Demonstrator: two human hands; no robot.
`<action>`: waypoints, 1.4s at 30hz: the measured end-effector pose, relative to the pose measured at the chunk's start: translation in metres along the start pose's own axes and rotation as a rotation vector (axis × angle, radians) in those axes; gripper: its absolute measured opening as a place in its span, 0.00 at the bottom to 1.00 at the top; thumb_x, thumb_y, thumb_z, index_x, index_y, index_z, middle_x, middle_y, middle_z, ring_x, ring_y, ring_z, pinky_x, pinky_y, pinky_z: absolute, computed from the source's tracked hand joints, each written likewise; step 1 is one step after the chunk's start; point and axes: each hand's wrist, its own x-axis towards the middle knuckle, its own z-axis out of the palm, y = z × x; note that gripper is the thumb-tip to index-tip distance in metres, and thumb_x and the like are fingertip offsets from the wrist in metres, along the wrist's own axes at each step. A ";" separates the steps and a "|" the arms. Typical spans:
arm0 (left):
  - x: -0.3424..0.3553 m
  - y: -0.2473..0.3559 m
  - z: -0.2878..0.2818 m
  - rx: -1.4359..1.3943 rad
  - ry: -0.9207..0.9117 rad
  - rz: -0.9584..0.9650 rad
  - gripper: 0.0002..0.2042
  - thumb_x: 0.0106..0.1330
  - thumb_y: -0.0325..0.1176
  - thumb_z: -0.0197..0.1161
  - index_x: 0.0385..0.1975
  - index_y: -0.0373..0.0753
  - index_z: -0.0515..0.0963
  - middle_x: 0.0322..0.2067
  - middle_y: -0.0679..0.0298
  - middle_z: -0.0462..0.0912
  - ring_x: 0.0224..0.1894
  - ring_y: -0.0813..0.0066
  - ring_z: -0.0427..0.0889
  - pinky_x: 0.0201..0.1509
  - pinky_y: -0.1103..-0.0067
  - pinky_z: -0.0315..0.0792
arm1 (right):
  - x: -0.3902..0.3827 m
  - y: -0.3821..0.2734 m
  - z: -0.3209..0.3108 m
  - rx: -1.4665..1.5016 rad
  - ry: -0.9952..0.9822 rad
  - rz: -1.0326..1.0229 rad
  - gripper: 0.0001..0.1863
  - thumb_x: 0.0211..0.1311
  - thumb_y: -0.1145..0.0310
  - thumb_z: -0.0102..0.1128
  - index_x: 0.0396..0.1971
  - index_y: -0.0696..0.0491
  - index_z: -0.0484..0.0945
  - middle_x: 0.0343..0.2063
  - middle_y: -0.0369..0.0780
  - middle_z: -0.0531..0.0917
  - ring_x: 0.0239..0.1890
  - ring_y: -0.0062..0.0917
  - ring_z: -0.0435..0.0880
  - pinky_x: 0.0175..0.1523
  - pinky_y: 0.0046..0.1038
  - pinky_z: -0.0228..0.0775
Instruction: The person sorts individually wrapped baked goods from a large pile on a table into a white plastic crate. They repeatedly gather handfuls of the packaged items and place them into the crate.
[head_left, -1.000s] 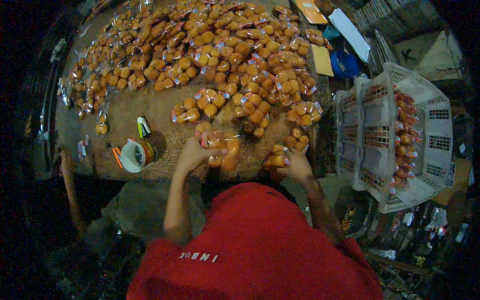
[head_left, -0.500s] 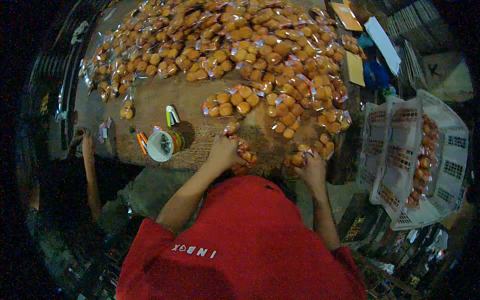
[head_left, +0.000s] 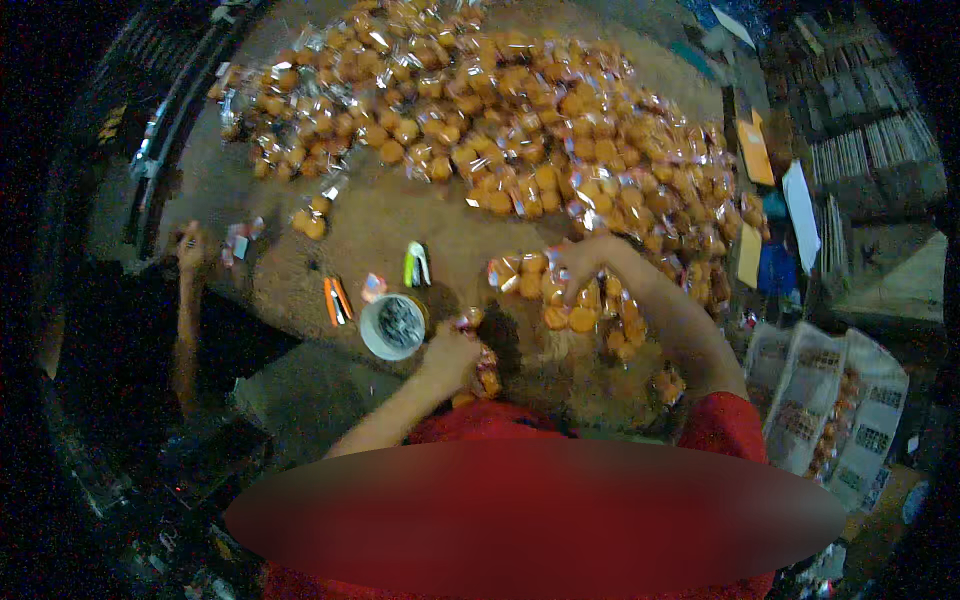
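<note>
My left hand (head_left: 450, 355) is closed round a bag of small golden buns (head_left: 488, 378) at the table's near edge. My right hand (head_left: 590, 262) reaches forward onto another bag of buns (head_left: 530, 275) lying at the centre, its fingers curled over the clear wrapping. Many more bagged buns (head_left: 420, 120) are heaped across the far half of the wooden table (head_left: 280, 250). Left of my left hand stand a white tub (head_left: 390, 335) with small metal-looking bits, an orange stapler (head_left: 338, 300) and a green stapler (head_left: 418, 263).
A co-worker's hand (head_left: 190, 245) is at the far left, beside small labels (head_left: 240, 240). White plastic crates (head_left: 880, 400), one holding bagged buns, stand at the right. Boards (head_left: 750, 150), a blue object (head_left: 775, 267) and stacked flat items (head_left: 860, 150) line the right side.
My right hand has moved forward and left to the central bags, leaving the one by the right edge. My left hand stays near the front edge with a bag. The view has shifted.
</note>
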 end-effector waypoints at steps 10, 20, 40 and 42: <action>-0.002 -0.019 -0.063 -0.079 -0.142 0.039 0.17 0.50 0.52 0.73 0.35 0.50 0.86 0.35 0.63 0.88 0.47 0.60 0.85 0.65 0.58 0.65 | 0.018 -0.013 0.092 -0.052 0.441 0.214 0.46 0.37 0.37 0.79 0.55 0.51 0.79 0.67 0.47 0.69 0.68 0.50 0.63 0.70 0.49 0.60; 0.099 0.111 -0.266 -0.207 0.453 0.385 0.24 0.35 0.44 0.84 0.32 0.41 0.83 0.34 0.60 0.82 0.41 0.57 0.81 0.53 0.65 0.74 | -0.265 -0.128 0.275 0.133 1.452 0.389 0.33 0.41 0.56 0.78 0.52 0.51 0.81 0.62 0.43 0.74 0.70 0.51 0.61 0.74 0.51 0.55; 0.443 0.731 -0.232 0.056 -0.151 0.746 0.36 0.35 0.66 0.78 0.35 0.38 0.88 0.36 0.55 0.89 0.40 0.60 0.87 0.45 0.66 0.79 | -0.721 0.070 0.413 0.076 0.731 0.302 0.28 0.42 0.50 0.79 0.37 0.55 0.82 0.38 0.44 0.84 0.52 0.45 0.78 0.58 0.41 0.70; 0.448 0.730 -0.219 0.073 -0.174 0.739 0.37 0.34 0.66 0.78 0.35 0.37 0.88 0.37 0.54 0.89 0.39 0.60 0.87 0.44 0.66 0.80 | -0.698 0.100 0.408 -0.009 0.702 0.123 0.24 0.48 0.53 0.75 0.38 0.57 0.82 0.29 0.45 0.85 0.37 0.44 0.83 0.44 0.40 0.76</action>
